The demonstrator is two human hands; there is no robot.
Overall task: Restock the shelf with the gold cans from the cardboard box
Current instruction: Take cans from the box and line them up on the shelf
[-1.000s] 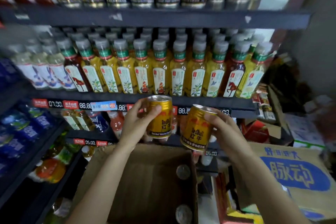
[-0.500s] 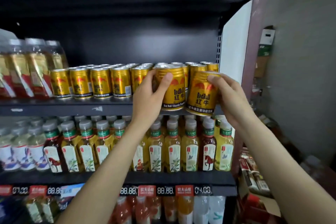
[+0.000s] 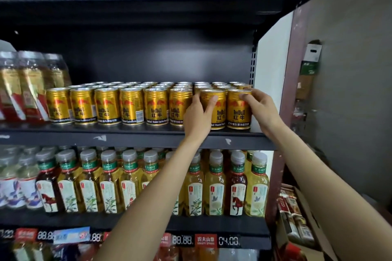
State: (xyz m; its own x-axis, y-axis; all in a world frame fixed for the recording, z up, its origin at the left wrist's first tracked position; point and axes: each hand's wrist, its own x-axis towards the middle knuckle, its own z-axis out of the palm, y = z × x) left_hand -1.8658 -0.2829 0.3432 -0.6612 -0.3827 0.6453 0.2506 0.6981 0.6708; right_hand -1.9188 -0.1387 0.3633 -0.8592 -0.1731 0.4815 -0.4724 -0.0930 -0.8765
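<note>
Head view, the only one. Two short gold aluminium drink cans with red bull logos sit at the right end of the front row on the dark metal shelf (image 3: 135, 133). The left hand (image 3: 198, 115) wraps the left-held can (image 3: 215, 110), thumb across its face and fingers behind. The right hand (image 3: 262, 108) grasps the right-held can (image 3: 238, 110) from its right side, fingertips curled over the top rim. Both cans look upright with their bases on the shelf board, touching each other, labels facing out. By my judgement they are gripped this way to slide them flush with the front row (image 3: 118, 106) and close the gap beside the white side panel (image 3: 273, 70).

Count: eight gold cans across the front row including the two held, with several more rows behind; the total is too crowded to count.

The shelf below holds a row of yellow and brown tea bottles (image 3: 214, 186) with grey caps, about twelve visible in front.

The cardboard source box is not identifiable here. A brown carton (image 3: 305, 218) sits low right, with red packets inside.
</note>
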